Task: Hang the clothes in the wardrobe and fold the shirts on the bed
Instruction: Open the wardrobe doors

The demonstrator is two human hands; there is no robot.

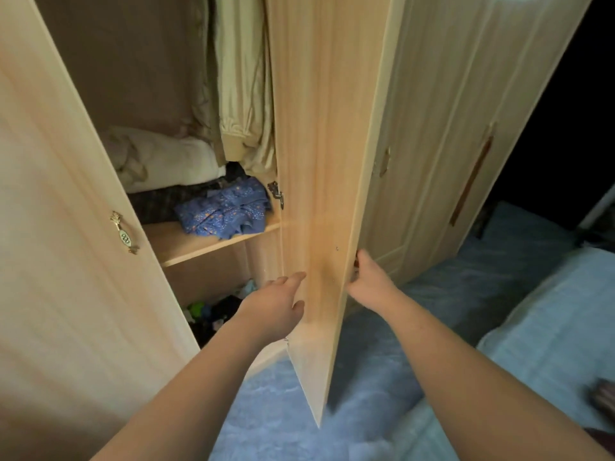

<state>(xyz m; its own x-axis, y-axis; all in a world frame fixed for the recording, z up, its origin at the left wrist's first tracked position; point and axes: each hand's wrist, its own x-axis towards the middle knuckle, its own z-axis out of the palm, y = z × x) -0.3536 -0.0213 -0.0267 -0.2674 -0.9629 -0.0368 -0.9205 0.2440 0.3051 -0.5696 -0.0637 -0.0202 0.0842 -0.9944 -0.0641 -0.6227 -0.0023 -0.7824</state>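
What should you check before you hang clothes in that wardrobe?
1. Right door swung open: ok.
2. Right hand grips that door's edge: ok.
3. Left hand free: ok, open beside the door, holding nothing.
4. Left door out of the way: ok, wide open.
5. Garment ready to hang: not ok, neither hand has one.
6. Room on the rail: cannot tell, the rail is hidden above the hanging clothes.
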